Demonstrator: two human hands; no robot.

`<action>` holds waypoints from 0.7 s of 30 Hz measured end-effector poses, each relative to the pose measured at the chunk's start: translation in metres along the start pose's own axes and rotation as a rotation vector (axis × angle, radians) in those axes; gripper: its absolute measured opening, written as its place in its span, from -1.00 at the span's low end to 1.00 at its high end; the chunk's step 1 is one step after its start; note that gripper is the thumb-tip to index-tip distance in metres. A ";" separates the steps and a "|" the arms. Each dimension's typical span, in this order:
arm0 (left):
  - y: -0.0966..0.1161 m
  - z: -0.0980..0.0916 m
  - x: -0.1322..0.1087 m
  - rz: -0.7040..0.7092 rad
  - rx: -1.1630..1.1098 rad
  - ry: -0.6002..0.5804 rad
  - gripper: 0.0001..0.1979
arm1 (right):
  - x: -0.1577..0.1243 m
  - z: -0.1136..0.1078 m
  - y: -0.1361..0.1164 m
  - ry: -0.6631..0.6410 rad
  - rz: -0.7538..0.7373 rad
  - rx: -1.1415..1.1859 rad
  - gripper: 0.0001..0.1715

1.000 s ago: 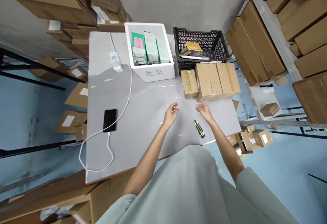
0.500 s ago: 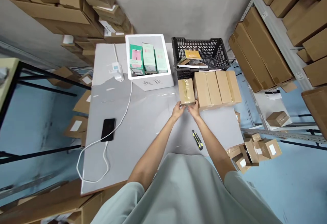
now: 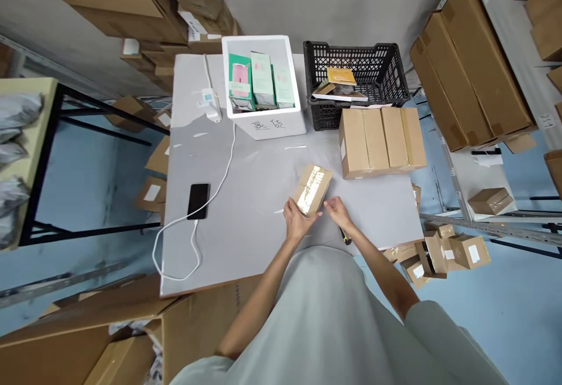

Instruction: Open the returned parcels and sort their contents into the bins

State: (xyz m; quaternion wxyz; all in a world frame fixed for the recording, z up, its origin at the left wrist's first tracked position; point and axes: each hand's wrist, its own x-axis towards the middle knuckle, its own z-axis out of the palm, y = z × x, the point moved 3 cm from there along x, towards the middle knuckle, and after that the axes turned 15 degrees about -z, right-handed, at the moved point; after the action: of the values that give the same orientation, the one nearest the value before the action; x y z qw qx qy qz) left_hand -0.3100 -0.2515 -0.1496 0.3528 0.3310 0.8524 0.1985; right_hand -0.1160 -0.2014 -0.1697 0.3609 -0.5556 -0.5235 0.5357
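A small taped cardboard box (image 3: 312, 188) lies tilted on the grey table (image 3: 246, 221), close to my body. My left hand (image 3: 297, 220) grips its near left corner. My right hand (image 3: 336, 210) touches its near right side, fingers curled. Just under my right wrist a yellow and black utility knife (image 3: 346, 236) peeks out on the table. A row of larger cardboard boxes (image 3: 381, 140) stands to the right behind the small box.
A white foam bin (image 3: 263, 124) with green and pink cartons and a black plastic crate (image 3: 355, 75) stand at the back. A black phone (image 3: 198, 200) on a white cable lies at the left. Shelves of boxes stand at right; loose boxes lie on the blue floor.
Both hands reached to the small box beside the row of larger boxes, took hold of it and pulled it toward me, turning it at an angle.
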 end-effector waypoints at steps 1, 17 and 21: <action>0.000 0.003 -0.004 0.003 0.008 0.018 0.48 | 0.015 -0.006 -0.002 0.016 -0.012 -0.024 -0.36; 0.013 -0.036 -0.010 0.295 0.149 -0.342 0.26 | -0.015 -0.077 0.008 0.148 -0.091 -0.049 -0.16; 0.075 0.007 -0.038 0.441 0.212 -0.453 0.29 | -0.045 -0.151 0.013 0.349 -0.072 -0.015 -0.07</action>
State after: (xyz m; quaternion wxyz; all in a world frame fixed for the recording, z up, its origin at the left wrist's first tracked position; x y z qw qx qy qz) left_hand -0.2528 -0.2249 -0.0942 0.4456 0.5780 0.6761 0.1016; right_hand 0.0392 -0.2233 -0.1472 0.4610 -0.6237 -0.4763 0.4142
